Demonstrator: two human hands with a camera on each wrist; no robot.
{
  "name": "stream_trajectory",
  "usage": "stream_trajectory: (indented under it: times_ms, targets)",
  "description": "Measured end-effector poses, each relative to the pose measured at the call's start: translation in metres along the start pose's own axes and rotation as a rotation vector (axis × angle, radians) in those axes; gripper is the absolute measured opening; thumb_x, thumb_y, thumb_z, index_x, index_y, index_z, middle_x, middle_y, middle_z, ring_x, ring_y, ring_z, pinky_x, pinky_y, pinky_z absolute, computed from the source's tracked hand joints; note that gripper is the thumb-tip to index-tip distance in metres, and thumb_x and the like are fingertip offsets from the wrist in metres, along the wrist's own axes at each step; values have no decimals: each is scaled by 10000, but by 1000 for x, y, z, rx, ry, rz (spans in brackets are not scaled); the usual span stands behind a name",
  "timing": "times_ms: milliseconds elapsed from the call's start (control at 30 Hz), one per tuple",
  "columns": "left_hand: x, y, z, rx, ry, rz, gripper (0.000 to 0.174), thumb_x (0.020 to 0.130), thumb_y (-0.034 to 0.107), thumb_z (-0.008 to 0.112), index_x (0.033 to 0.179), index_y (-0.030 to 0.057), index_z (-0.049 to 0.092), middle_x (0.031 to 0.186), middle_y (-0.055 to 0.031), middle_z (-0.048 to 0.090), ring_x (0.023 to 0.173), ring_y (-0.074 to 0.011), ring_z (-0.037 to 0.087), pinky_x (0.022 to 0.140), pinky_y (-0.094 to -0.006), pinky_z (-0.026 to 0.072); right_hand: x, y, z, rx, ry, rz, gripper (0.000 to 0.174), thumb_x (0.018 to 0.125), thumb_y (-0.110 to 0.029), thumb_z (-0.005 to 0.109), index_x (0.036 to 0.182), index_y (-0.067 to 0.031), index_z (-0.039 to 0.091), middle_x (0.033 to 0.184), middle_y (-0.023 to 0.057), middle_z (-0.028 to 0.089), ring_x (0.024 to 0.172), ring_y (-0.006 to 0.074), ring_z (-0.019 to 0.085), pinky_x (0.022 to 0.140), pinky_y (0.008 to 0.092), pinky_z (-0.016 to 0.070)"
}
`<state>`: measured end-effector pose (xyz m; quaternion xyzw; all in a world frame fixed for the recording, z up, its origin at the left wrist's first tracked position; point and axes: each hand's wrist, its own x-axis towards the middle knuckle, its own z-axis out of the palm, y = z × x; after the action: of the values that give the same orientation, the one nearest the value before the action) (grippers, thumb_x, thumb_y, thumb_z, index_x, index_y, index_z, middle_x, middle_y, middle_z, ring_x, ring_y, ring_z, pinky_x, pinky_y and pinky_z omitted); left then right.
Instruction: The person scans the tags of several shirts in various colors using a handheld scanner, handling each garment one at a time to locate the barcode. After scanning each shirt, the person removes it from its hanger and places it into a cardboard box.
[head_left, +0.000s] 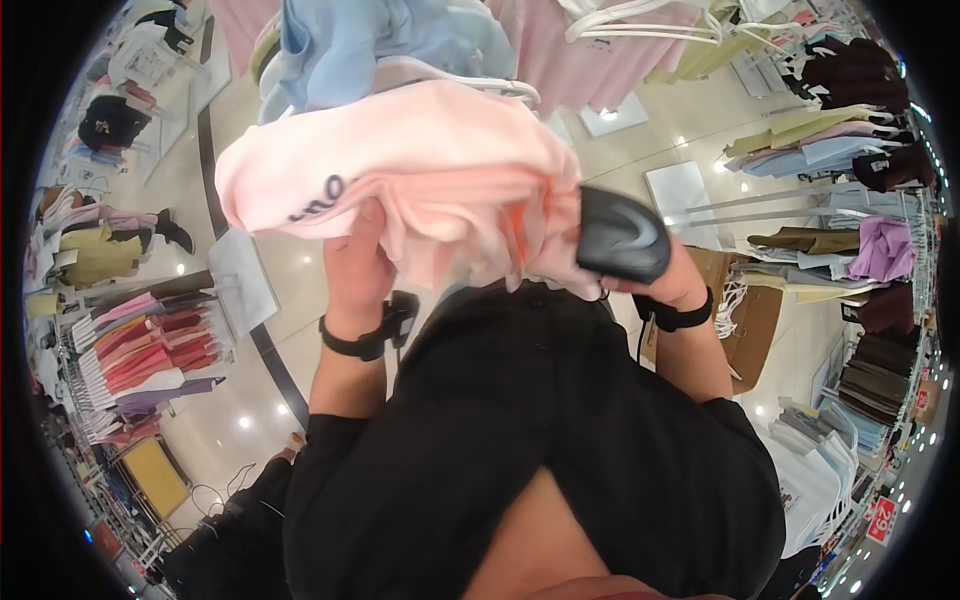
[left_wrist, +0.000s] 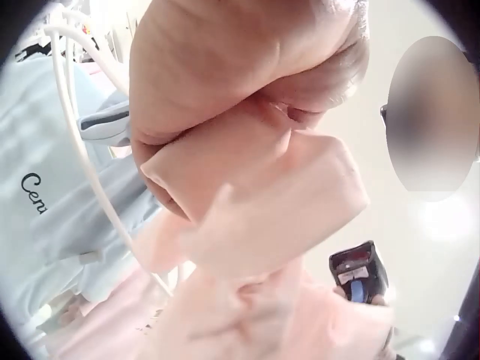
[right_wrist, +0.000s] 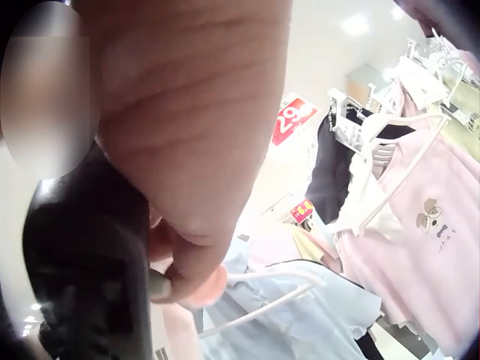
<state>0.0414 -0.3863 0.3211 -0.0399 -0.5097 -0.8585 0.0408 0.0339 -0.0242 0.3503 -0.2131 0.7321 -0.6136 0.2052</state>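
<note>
A pale pink shirt (head_left: 400, 140) with dark lettering hangs bunched in front of the person. My left hand (head_left: 360, 265) grips its folded fabric, thumb on top; in the left wrist view the fold (left_wrist: 232, 150) comes out below the fingers. My right hand (head_left: 685, 280) holds a black, rounded handheld device (head_left: 622, 240) with a pale curved mark, close against the shirt's right side. The left wrist view shows the device's other face, with a white label and a blue part. Up close in the right wrist view, the fingers curl beside its black body (right_wrist: 90, 247).
Light blue shirts (head_left: 400, 35) on white hangers (head_left: 450, 80) hang just beyond the pink shirt. More pink shirts (head_left: 600, 60) hang to their right. A cardboard box (head_left: 755, 335) with white hangers stands on the floor at right. Clothes racks (head_left: 150, 350) line both sides.
</note>
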Motion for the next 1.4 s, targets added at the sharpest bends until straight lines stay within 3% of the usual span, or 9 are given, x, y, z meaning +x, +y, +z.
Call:
stream_trajectory:
  times_ms: [167,300,533,600,800,933,1200,1300,1400]
  targets:
    - [-2,-12,18,374,11,-184,333,959,28,628,1289,-14,620,1163,-53,694,1024,-141,645,889,-307,517,-6,6,-37,489,216,-159,737,719,-126,807,1392,14,540,1301,203,663,1282,279,572,1130,408,398]
    - [-7,-40,61,416,-137,-307,349,960,14,603,1308,-19,600,1160,-53,694,1057,-139,640,910,-307,514,-4,-4,-59,622,237,-113,713,740,3,785,1407,1,532,1293,105,673,1159,177,612,1016,328,450]
    - [14,-89,161,192,-463,-347,730,942,361,718,1498,8,404,1451,-98,498,1377,-219,425,1147,-396,350,-7,-35,-86,398,72,21,716,823,-7,805,1456,-5,470,1313,54,616,1189,131,556,1029,331,449]
    - [19,-93,185,143,-476,-402,723,925,333,744,1488,14,421,1426,-91,519,1345,-210,461,1123,-387,379,-11,-31,-99,415,-23,-4,753,822,-5,803,1479,-6,436,1338,55,597,1231,135,530,1043,334,441]
    - [24,-109,245,105,-292,-397,747,853,230,819,1468,29,445,1405,-77,535,1301,-193,501,1083,-377,413,-24,-25,-139,658,-46,40,688,832,-21,785,1449,-14,483,1318,59,604,1221,157,543,1021,333,454]
    - [23,-127,278,380,-325,-324,758,832,174,821,1470,22,442,1400,-87,545,1310,-200,498,1089,-374,406,-38,-21,-165,644,-77,37,686,818,-15,795,1436,-17,498,1310,56,617,1201,156,558,1011,333,460]
    - [2,-166,284,-314,-129,-507,542,982,120,571,1488,2,418,1378,-94,586,1270,-228,566,1074,-375,444,-60,-2,-232,674,-133,114,755,762,23,832,1437,-14,496,1292,45,627,1192,145,560,1033,339,450]
    - [1,-167,296,-245,7,-575,503,999,122,581,1467,2,442,1371,-93,590,1261,-205,568,1065,-359,451,-60,-2,-226,578,-141,94,766,767,14,835,1449,-9,485,1286,34,623,1196,137,548,1033,333,449]
    - [0,-176,301,-33,8,-430,459,1020,146,591,1440,2,476,1361,-92,594,1232,-187,582,1031,-353,477,-59,-5,-219,527,-175,72,746,772,5,843,1431,2,494,1262,34,641,1158,122,563,1007,320,464]
